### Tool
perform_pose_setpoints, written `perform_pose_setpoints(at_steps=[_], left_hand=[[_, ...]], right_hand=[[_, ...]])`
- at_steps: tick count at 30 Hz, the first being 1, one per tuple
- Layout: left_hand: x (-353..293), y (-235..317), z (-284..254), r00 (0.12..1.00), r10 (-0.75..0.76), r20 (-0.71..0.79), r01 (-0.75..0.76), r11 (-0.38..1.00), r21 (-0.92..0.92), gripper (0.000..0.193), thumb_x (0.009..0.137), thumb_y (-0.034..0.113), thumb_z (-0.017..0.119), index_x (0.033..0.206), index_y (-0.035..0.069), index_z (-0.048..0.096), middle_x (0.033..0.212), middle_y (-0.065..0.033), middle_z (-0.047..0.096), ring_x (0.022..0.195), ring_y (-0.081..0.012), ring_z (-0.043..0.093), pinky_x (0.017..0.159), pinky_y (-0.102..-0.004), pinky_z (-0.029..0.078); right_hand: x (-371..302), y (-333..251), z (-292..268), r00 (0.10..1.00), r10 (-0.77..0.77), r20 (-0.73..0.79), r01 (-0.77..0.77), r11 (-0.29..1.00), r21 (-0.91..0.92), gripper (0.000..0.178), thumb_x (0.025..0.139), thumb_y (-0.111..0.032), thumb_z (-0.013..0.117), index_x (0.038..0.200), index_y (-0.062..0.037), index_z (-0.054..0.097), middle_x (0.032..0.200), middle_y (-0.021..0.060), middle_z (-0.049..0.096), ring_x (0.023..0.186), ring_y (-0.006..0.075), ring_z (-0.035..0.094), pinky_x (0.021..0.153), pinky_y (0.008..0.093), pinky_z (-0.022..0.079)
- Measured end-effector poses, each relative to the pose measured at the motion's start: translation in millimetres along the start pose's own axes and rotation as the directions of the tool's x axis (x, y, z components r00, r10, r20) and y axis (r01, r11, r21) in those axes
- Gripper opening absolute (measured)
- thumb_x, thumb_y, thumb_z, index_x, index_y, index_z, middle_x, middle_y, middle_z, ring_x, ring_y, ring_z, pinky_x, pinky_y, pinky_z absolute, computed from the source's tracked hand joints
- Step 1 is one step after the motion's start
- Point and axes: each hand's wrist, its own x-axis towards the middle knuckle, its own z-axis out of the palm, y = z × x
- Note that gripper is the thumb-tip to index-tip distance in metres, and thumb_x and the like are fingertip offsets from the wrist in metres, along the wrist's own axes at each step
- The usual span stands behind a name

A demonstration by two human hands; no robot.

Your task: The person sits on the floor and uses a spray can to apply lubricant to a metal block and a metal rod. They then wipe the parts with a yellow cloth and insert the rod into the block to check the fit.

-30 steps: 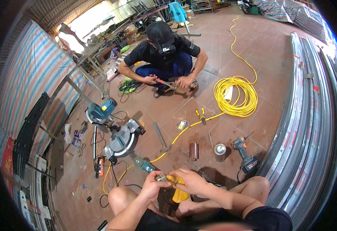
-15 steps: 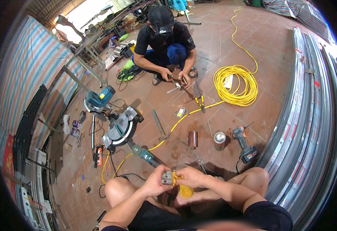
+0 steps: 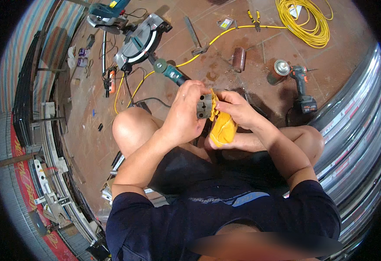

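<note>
My left hand (image 3: 187, 106) is closed around a grey metal block (image 3: 205, 108) with round holes and slots in its face. Pinched in my right hand (image 3: 236, 108) is a yellow cloth (image 3: 223, 129), bunched against the block's right side and hanging down below my fingers. Both hands are close together above my crossed legs. Just beyond my left hand lies a teal angle grinder (image 3: 168, 71) on the floor. Part of the block is covered by my left fingers and the cloth.
A miter saw (image 3: 138, 45) stands at the far left, a hammer (image 3: 193, 37) beside it. Ahead lie a brown cylinder (image 3: 239, 59), a spray can (image 3: 279, 71) and a cordless drill (image 3: 303, 89). A yellow hose (image 3: 303, 26) coils behind them. Wrapped metal profiles (image 3: 351, 126) line the right.
The view has tipped down toward my lap, and the co-worker is out of it. My hands hold the block and cloth still, the block now turned with its holed face more upright.
</note>
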Motion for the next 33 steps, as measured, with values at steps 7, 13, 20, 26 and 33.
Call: perform_pose_setpoints(at_steps=[7,13,20,26,33], left_hand=[[1,-3,-6,0.942,-0.334,-0.005,0.329,0.931,-0.159,0.066,0.073,0.002,0.090,0.132,0.003,0.060,0.120,-0.0133,0.068,0.114,-0.0264,0.071,0.102,-0.0378,0.055],[2,-6,-4,0.860,-0.501,0.095,0.503,0.802,-0.322,0.072,0.073,-0.001,0.095,0.136,0.004,0.061,0.118,-0.0051,0.070,0.109,-0.0179,0.069,0.101,-0.0346,0.056],[6,-8,2,0.871,-0.480,0.102,0.482,0.798,-0.363,0.072,0.075,0.000,0.096,0.135,0.001,0.057,0.114,-0.0073,0.070,0.108,-0.0189,0.069,0.099,-0.0379,0.058],[2,-4,13,0.912,-0.392,0.121,0.408,0.894,-0.184,0.075,0.078,-0.006,0.091,0.142,0.002,0.053,0.127,-0.0111,0.063,0.123,-0.0219,0.063,0.114,-0.0383,0.049],[10,12,18,0.982,-0.190,-0.010,0.187,0.976,-0.110,0.090,0.079,-0.001,0.094,0.152,0.004,0.042,0.136,-0.0175,0.060,0.117,-0.0320,0.069,0.103,-0.0424,0.057]], right_hand=[[-8,-30,23,0.861,-0.504,0.070,0.355,0.496,-0.793,0.051,0.086,-0.018,0.088,0.129,-0.0058,0.064,0.120,0.0140,0.071,0.112,0.0320,0.073,0.096,0.0425,0.059],[-6,-36,22,0.833,-0.540,0.116,0.362,0.376,-0.853,0.050,0.082,-0.004,0.085,0.130,-0.0013,0.068,0.125,0.0176,0.072,0.115,0.0395,0.074,0.097,0.0437,0.061],[-4,-19,13,0.752,-0.648,0.120,0.412,0.320,-0.853,0.042,0.087,0.001,0.079,0.128,-0.0023,0.071,0.121,0.0196,0.073,0.106,0.0413,0.075,0.090,0.0472,0.062],[-8,-16,3,0.874,-0.485,0.043,0.313,0.492,-0.812,0.031,0.101,-0.012,0.077,0.128,0.0018,0.071,0.107,0.0137,0.077,0.088,0.0312,0.074,0.080,0.0371,0.060],[0,-7,-8,0.988,0.146,-0.057,-0.123,0.946,0.301,0.028,0.108,-0.015,0.070,0.130,0.0013,0.073,0.104,0.0063,0.080,0.088,0.0151,0.077,0.078,0.0315,0.061]])
